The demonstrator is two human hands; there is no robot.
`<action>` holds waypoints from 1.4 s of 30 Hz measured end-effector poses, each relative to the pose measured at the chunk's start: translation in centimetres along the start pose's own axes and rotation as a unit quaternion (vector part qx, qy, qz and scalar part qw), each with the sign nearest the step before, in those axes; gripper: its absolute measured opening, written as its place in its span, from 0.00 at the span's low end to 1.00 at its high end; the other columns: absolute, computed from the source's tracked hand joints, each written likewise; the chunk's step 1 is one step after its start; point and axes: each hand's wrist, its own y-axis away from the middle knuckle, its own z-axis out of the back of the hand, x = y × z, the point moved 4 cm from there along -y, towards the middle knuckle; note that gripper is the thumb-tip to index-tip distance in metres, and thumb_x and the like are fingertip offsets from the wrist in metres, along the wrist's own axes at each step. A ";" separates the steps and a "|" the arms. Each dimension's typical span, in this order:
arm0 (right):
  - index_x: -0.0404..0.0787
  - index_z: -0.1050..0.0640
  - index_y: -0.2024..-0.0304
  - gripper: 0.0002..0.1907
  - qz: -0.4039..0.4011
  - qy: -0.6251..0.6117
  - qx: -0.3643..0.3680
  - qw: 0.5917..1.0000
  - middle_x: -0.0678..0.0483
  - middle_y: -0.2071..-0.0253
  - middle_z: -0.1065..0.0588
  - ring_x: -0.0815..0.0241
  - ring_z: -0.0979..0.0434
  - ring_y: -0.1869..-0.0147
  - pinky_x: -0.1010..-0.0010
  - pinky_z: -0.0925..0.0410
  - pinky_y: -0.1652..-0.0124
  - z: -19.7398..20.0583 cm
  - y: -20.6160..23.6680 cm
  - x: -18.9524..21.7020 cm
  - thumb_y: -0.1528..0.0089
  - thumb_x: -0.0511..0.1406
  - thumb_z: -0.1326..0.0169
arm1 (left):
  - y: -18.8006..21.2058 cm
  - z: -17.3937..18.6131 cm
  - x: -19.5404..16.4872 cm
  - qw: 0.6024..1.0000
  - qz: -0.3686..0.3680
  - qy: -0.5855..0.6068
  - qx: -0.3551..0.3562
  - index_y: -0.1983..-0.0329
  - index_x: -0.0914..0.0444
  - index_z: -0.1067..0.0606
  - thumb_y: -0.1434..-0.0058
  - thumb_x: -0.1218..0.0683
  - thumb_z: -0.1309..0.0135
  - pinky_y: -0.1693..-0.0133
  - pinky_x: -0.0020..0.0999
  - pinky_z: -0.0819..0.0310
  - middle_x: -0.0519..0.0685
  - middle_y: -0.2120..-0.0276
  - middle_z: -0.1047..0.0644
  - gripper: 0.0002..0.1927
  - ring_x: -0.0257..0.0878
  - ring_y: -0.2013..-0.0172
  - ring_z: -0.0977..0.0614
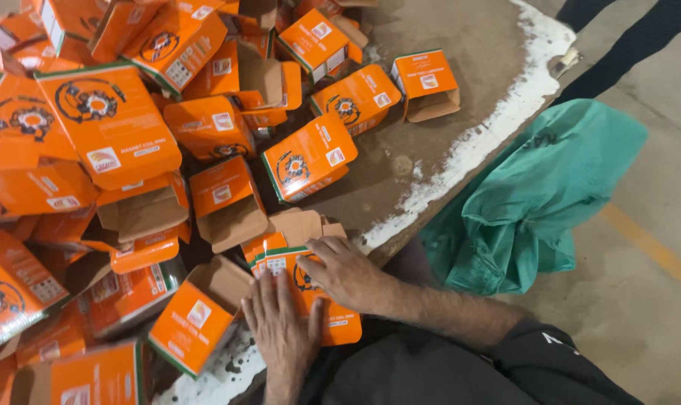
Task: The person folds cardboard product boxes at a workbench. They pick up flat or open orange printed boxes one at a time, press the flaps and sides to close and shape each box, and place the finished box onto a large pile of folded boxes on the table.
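Observation:
Both of my hands rest on one orange cardboard box lying flat at the near edge of a brown table. My left hand lies palm down on the box's lower left part, fingers pointing up. My right hand presses flat on its upper part, fingers spread toward the left. The box's flaps are open at its top. A second open orange box sits just left of my left hand.
A heap of several orange boxes, many with open flaps, covers the left and far side of the table. The table's right edge is white and chipped. A green plastic bag hangs beside it over a concrete floor. Another person's legs stand at top right.

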 end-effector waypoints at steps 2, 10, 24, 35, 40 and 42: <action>0.35 0.29 0.42 0.29 -0.016 -0.012 0.001 1.000 0.38 0.42 0.32 0.37 0.34 0.37 0.49 0.38 0.39 -0.1 0.1 0.3 0.45 0.35 0.38 | 0.1 -0.8 0.7 1.000 0.008 -0.023 0.001 0.33 0.67 0.35 0.41 0.39 0.44 0.34 0.63 0.51 0.67 0.34 0.36 0.39 0.65 0.32 0.38; 0.37 0.31 0.38 0.31 -0.067 -0.003 -0.063 0.996 0.42 0.54 0.26 0.42 0.25 0.49 0.50 0.32 0.51 1.0 -2.0 1.4 0.41 0.40 0.39 | 1.7 -1.2 -0.1 0.999 0.020 -0.009 -0.024 0.30 0.69 0.39 0.39 0.42 0.46 0.32 0.61 0.50 0.72 0.32 0.39 0.39 0.64 0.30 0.39; 0.44 0.39 0.26 0.34 0.215 -0.104 -0.223 0.945 0.52 0.48 0.28 0.52 0.25 0.45 0.61 0.31 0.45 8.6 -2.9 12.3 0.30 0.40 0.39 | 3.9 4.9 4.4 0.801 0.108 0.578 -0.113 0.37 0.71 0.37 0.42 0.65 0.41 0.44 0.44 0.24 0.59 0.45 0.25 0.30 0.45 0.46 0.20; 0.34 0.43 0.24 0.43 0.013 -0.411 -0.057 0.910 0.40 0.29 0.34 0.46 0.34 0.23 0.59 0.39 0.28 5.1 -1.4 4.0 0.35 0.42 0.40 | 3.7 4.6 2.3 0.788 0.097 0.586 -0.162 0.24 0.69 0.50 0.41 0.64 0.43 0.38 0.43 0.28 0.64 0.34 0.32 0.44 0.50 0.39 0.24; 0.37 0.28 0.33 0.32 -0.025 -0.409 -0.004 0.912 0.49 0.53 0.24 0.56 0.27 0.57 0.66 0.33 0.53 3.5 0.3 1.4 0.37 0.44 0.41 | 4.3 2.5 1.7 0.809 0.088 0.565 -0.137 0.31 0.69 0.43 0.47 0.63 0.36 0.41 0.40 0.28 0.59 0.40 0.30 0.42 0.44 0.42 0.24; 0.39 0.25 0.45 0.19 0.040 -0.411 -0.029 0.910 0.53 0.56 0.24 0.59 0.26 0.56 0.69 0.33 0.54 3.7 0.8 1.5 0.31 0.44 0.43 | 4.6 2.0 2.7 0.867 0.076 0.481 -0.104 0.38 0.70 0.34 0.49 0.63 0.34 0.43 0.37 0.29 0.56 0.46 0.28 0.36 0.40 0.46 0.24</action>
